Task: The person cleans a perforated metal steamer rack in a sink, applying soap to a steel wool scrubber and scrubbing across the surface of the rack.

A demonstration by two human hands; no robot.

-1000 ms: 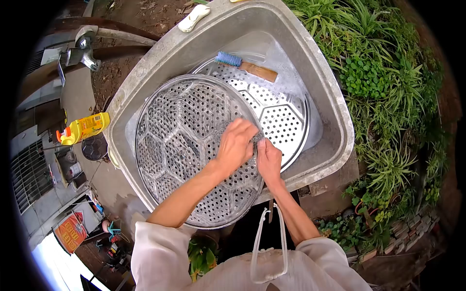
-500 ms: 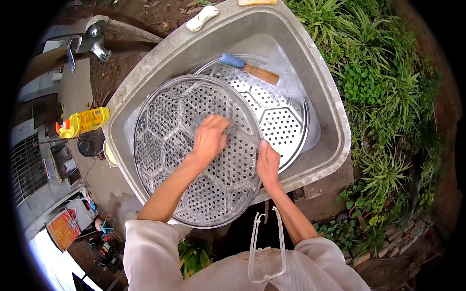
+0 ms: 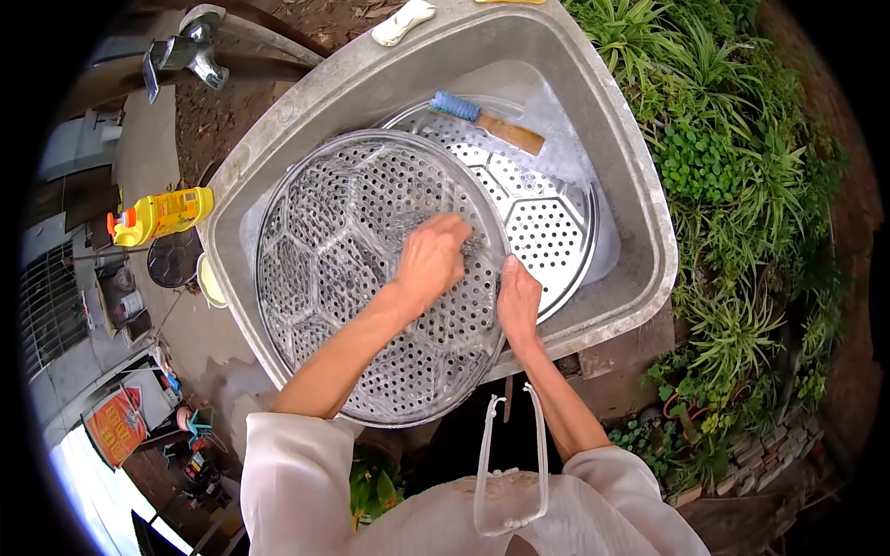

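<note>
A large round metal tray [image 3: 324,213] with many holes and raised ridges lies tilted over the near left part of the stone basin [image 3: 660,250]. My left hand [image 3: 434,259] is closed on a grey wire scouring pad [image 3: 400,225], pressed on the tray's wet face right of its centre; the hand hides much of the pad. My right hand [image 3: 519,298] grips the tray's right rim, thumb on top. Partly under that tray, a second perforated tray [image 3: 542,236] lies in the basin's cloudy, foamy water. On its far part rests a brush [image 3: 505,132] with blue bristles and a wooden handle.
A white object [image 3: 403,22] sits on the basin's far rim. At the left are a metal tap [image 3: 193,56], a yellow bottle [image 3: 165,215] and a pale bowl [image 3: 210,281] beside the basin. Green plants [image 3: 714,176] grow close along the right side.
My left hand has slid to the right across the tray with the scouring pad. My right hand keeps its grip on the rim. The whole view has shifted slightly.
</note>
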